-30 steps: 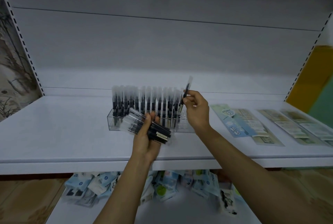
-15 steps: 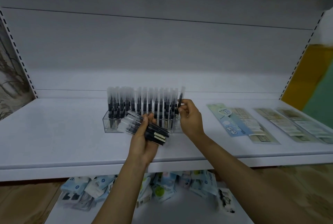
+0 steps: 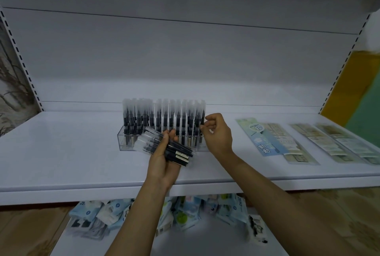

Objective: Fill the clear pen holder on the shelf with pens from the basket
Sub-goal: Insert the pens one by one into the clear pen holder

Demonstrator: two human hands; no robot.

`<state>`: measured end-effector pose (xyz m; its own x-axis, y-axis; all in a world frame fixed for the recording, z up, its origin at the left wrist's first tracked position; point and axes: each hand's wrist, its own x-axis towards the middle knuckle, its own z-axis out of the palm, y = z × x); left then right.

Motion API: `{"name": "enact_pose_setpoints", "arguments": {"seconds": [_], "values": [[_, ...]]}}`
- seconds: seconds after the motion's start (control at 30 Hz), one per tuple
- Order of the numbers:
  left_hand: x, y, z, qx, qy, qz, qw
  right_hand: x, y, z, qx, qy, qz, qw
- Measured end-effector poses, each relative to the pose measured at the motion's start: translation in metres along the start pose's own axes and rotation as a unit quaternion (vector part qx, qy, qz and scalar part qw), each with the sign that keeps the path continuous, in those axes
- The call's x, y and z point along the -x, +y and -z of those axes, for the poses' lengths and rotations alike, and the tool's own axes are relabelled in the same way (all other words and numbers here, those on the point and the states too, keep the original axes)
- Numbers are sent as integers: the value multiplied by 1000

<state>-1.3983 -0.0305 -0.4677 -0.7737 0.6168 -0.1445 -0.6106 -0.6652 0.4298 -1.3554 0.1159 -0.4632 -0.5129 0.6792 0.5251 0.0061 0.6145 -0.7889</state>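
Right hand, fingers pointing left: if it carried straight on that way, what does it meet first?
The rightmost pen standing in the clear pen holder. The right hand has its fingertips at or just beside that pen; contact is unclear from this one view.

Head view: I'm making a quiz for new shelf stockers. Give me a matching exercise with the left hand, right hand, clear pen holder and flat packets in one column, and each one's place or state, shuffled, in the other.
Column one:
1. left hand
2. right hand
3. clear pen holder
4. flat packets

Column two:
A. lie flat on the right part of the shelf
B. grips a bundle of pens
C. stands mid-shelf, holding upright pens
D. fingers at the holder's right end

Pairs: 1-B, 2-D, 3-C, 4-A.
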Motion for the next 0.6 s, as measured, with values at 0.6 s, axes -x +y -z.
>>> {"name": "enact_pose_setpoints", "arguments": {"seconds": [0.6], "values": [[0,2,1,6,-1,12,1000,0,0,0,-19,6,-8,1000]]}}
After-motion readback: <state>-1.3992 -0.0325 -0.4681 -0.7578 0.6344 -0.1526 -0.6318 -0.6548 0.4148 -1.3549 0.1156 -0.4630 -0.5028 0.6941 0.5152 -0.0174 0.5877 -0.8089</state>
